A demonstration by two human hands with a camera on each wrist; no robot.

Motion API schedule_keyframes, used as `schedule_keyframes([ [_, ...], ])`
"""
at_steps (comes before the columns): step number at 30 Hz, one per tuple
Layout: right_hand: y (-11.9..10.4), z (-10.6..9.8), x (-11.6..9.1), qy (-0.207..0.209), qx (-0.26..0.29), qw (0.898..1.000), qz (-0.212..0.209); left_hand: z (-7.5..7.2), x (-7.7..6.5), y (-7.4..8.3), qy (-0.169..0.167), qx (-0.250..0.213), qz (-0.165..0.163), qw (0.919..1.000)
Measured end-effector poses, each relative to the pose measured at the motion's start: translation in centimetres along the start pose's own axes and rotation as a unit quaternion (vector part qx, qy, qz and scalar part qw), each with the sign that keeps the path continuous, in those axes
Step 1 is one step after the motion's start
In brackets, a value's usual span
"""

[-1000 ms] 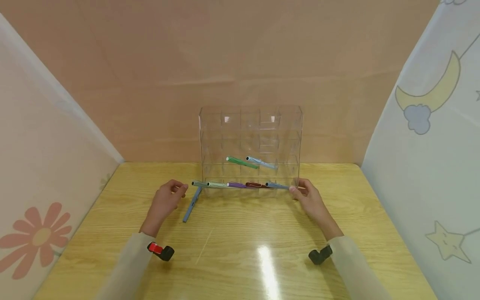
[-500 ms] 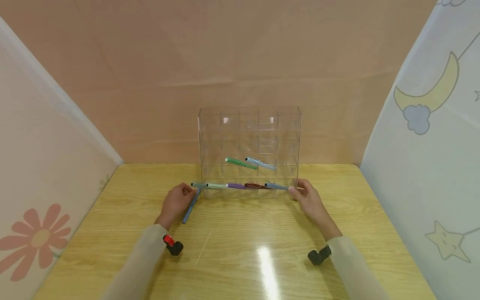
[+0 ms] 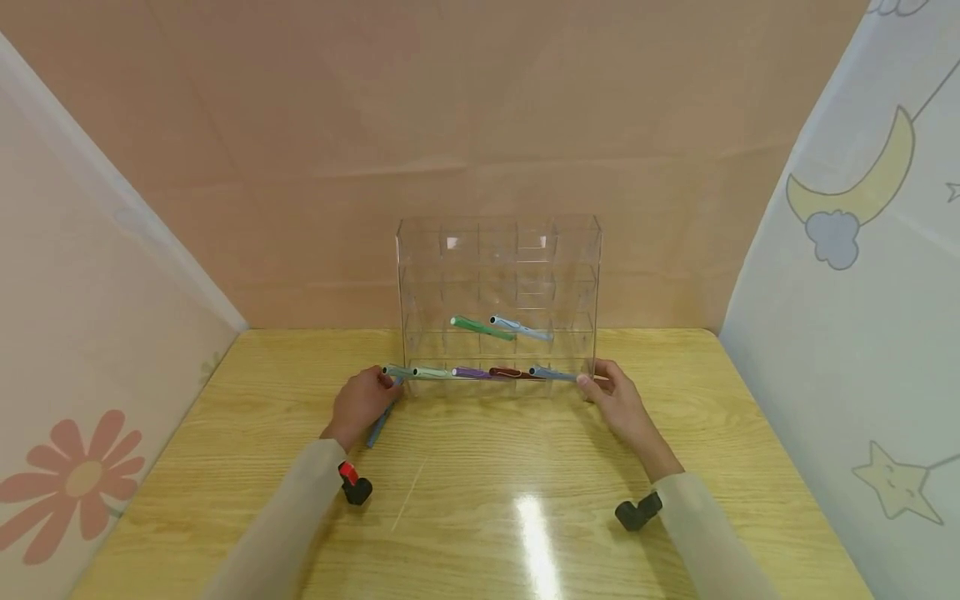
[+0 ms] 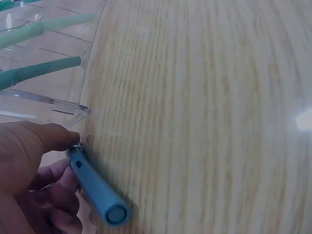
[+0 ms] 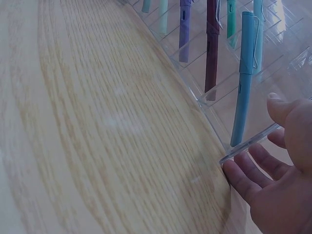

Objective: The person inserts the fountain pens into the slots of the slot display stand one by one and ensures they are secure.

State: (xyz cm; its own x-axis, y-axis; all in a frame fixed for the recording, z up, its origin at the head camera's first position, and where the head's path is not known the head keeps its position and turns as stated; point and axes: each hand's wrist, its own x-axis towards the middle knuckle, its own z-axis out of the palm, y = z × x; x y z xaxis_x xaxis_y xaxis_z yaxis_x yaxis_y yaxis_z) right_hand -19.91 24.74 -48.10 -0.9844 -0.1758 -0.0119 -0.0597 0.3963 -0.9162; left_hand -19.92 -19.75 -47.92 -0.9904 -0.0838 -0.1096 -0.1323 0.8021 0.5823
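Note:
A clear acrylic pen rack [image 3: 400, 287] stands on the table. My right hand [image 3: 624, 410] holds its lower right side wall, thumb inside and fingers outside, as the right wrist view shows. Left of the rack, a blue pen [image 4: 100, 190] lies slanted beside the rack's corner. My left hand [image 3: 362, 407] pinches its far part near the clip between thumb and fingers, partly covering it in the head view. Along the rack's lowest tier are a grey-green pen [image 3: 396, 370], a pale green pen [image 3: 432, 373], a purple pen [image 3: 469, 372], a dark red pen [image 3: 510, 373] and a blue pen [image 5: 244, 87].
One tier higher rest a green pen [image 3: 482, 327] and a light blue pen [image 3: 521, 326]. The wooden table [image 3: 465, 467] reaches back to an orange cloth wall [image 3: 337, 167], with printed cloth walls on both sides. Small black cameras sit on both wrists.
My left hand has moved right and slightly forward, from beside the loose blue pen to its upper end, and now pinches it. My right hand stays on the rack.

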Motion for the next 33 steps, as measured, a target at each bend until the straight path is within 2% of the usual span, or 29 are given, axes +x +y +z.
schedule_keyframes([
  [8,-0.1,0.0,-0.1,0.002,-0.001,1.000,0.001,0.1,0.1,-0.3,0.001,-0.007,-0.012,0.9999],
  [15,-0.1,0.0,-0.1,0.004,-0.006,1.000,-0.002,-0.6,-0.3,-1.3,0.033,-0.049,-0.003,0.9983],
  [25,-0.1,-0.1,0.0,-0.003,-0.001,1.000,-0.008,-2.5,-2.1,-1.6,0.046,-0.098,-0.003,0.9941],
  [33,0.0,0.0,-0.1,0.002,0.003,1.000,-0.005,-3.4,-3.3,-1.7,0.049,-0.096,0.008,0.9942],
])
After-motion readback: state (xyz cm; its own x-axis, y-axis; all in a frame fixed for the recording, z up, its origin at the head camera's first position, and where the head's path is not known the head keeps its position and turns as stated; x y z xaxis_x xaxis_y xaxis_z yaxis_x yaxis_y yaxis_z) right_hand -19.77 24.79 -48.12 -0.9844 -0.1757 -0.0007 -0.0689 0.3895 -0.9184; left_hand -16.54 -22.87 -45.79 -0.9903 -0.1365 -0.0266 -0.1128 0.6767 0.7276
